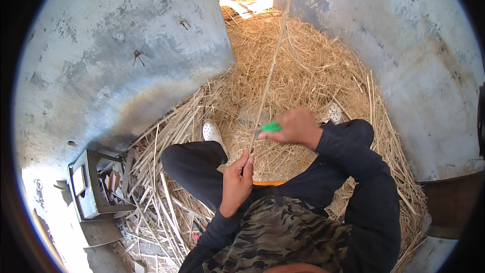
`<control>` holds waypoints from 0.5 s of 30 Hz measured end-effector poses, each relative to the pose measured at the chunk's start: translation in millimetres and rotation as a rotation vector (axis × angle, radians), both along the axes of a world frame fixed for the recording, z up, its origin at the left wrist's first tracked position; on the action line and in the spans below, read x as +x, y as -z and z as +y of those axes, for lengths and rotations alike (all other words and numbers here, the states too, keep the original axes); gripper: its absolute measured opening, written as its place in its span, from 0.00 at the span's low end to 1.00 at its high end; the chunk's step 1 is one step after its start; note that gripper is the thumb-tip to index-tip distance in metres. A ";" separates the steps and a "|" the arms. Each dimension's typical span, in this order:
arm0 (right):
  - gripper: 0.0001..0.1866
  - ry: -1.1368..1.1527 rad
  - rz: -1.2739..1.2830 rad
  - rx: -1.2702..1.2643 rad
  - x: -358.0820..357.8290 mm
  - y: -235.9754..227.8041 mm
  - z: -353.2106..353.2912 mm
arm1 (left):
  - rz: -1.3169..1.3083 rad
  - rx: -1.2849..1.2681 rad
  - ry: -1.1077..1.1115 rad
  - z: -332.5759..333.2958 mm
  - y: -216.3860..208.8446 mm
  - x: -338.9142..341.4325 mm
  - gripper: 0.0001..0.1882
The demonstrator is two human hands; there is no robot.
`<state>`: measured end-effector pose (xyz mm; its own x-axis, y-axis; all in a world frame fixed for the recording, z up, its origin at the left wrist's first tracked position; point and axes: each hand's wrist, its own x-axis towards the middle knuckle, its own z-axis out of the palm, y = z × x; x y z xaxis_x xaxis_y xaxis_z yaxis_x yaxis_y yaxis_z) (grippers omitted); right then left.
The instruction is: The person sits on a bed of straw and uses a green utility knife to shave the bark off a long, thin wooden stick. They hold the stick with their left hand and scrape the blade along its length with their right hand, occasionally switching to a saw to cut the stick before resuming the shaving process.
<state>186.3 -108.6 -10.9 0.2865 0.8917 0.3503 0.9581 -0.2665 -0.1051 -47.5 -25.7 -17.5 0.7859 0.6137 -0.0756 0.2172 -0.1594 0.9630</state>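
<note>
From my remote seat I count 2 hands at work over a floor heaped with straw. The left hand has its grip clamped on the lower end of 1 long pale stalk, which rises tilted toward the far wall. The right hand, grip closed round 1 green-handled tool, meets the stalk just above the left. 2 white perforated shoes rest in the straw. 1 grey crate sits by the left wall.
</note>
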 end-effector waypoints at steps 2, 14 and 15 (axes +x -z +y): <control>0.41 -0.009 -0.073 0.017 -6.1 0.3 1.8 | -0.013 0.033 -0.018 -0.5 1.0 1.5 0.17; 0.39 0.120 0.094 0.162 50.1 7.8 16.1 | -0.045 0.267 0.011 -2.3 -5.8 2.0 0.14; 0.40 0.159 0.086 0.183 54.3 -1.5 18.2 | -0.060 0.291 0.021 -2.1 -6.1 3.5 0.14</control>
<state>240.7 -90.5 -9.4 0.4536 0.7570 0.4702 0.8912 -0.3818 -0.2451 -44.0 -27.8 -11.4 0.7965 0.5863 0.1478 0.1549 -0.4342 0.8874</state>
